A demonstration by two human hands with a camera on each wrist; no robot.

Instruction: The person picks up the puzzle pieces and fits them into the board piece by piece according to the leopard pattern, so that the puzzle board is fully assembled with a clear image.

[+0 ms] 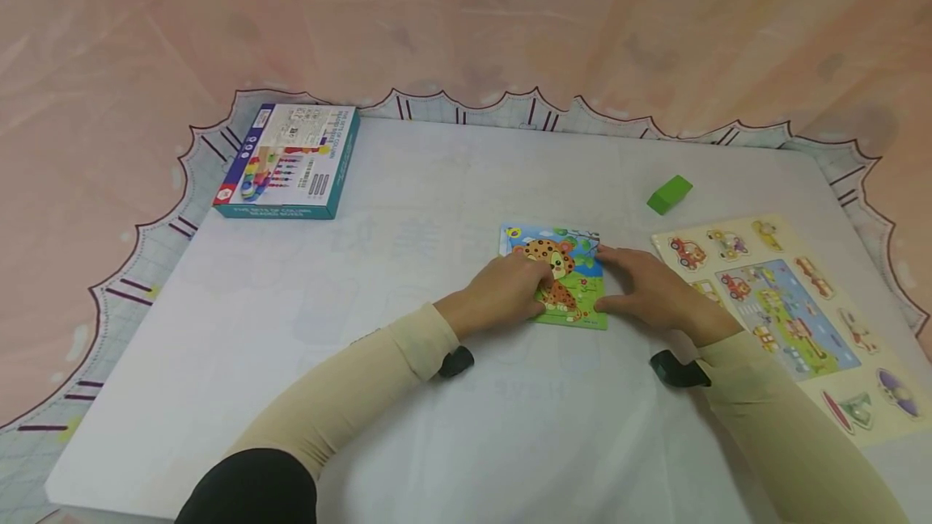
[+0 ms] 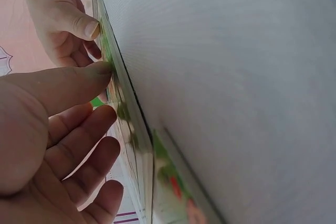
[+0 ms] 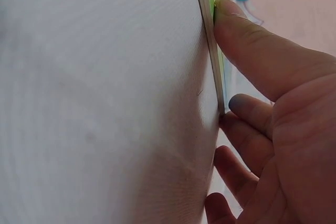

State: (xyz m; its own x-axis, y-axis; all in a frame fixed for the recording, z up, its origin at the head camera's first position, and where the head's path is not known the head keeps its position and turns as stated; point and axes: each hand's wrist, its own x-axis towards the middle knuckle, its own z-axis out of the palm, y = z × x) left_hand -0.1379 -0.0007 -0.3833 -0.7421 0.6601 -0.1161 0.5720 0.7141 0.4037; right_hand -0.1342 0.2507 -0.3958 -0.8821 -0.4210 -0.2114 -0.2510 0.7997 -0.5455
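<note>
A small leopard puzzle board (image 1: 582, 265) with a blue sky and green ground lies on the white table. My left hand (image 1: 506, 289) reaches over its left part and covers some of the leopard. In the left wrist view, the thumb (image 2: 100, 72) touches the board's surface, with the fingers loosely bent beside it. Along the board's right edge is my right hand (image 1: 648, 289), thumb and fingers spread apart. The right wrist view has that thumb (image 3: 231, 17) against the edge and a fingertip near a corner. A flat printed piece (image 2: 178, 192) shows low in the left wrist view.
To the right lies a cream picture board (image 1: 790, 253) with vehicles and toys, partly under my right forearm. A green block (image 1: 670, 194) sits behind it. At the back left stands a flat teal-sided box (image 1: 291, 156). A patterned cloth (image 1: 466, 14) surrounds the table.
</note>
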